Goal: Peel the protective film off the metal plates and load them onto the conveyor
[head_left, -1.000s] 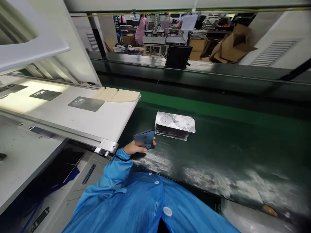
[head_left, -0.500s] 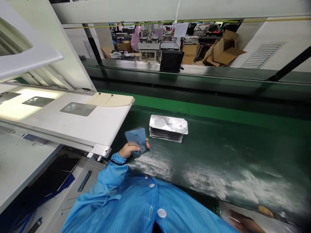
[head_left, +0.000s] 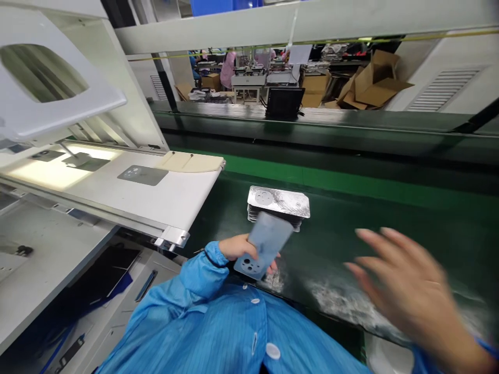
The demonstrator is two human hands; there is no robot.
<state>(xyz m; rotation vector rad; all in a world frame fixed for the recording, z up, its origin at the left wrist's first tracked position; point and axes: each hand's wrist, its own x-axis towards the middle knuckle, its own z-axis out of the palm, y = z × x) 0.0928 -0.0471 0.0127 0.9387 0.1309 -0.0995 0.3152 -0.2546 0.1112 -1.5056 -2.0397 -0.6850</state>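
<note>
1. Here's the left hand (head_left: pixel 238 247), gripping a thin blue-grey rectangular plate (head_left: pixel 270 238) with round holes, tilted over the near part of the dark green surface (head_left: pixel 343 223).
2. Out wide, the right hand (head_left: pixel 413 291), blurred, fingers spread above that surface!
3. Just beyond the plate sits a silvery stack of flat rectangular sheets (head_left: pixel 278 201).
4. Further left, a flat grey rectangular piece (head_left: pixel 145 176) lies on the white platform (head_left: pixel 175 195).

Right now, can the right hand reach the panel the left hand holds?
Probably yes: the right hand is open above the dark green surface, with nothing visible blocking its way to the panel in the left hand.
</note>
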